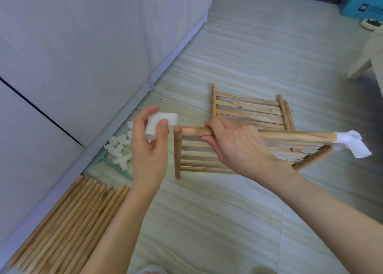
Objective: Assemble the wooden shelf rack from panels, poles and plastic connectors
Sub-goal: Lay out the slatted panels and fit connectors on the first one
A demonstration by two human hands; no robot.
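Observation:
My right hand (234, 147) grips the top rail of a slatted wooden panel (199, 155), held upright above the floor. A white plastic connector (352, 143) sits on the rail's right end. My left hand (149, 147) pinches another white elbow connector (159, 122) just left of the rail's bare left end, a small gap apart. A second slatted panel (248, 110) lies flat on the floor behind. Loose white connectors (120, 149) are piled by the wall, and a bundle of wooden poles (68, 220) lies at lower left.
A white cabinet wall (83, 56) runs along the left. A green T-shaped tool (109, 164) lies beside the connectors. A blue box (362, 2) and a bowl stand at far right back, with a pale furniture leg (360, 66) nearby.

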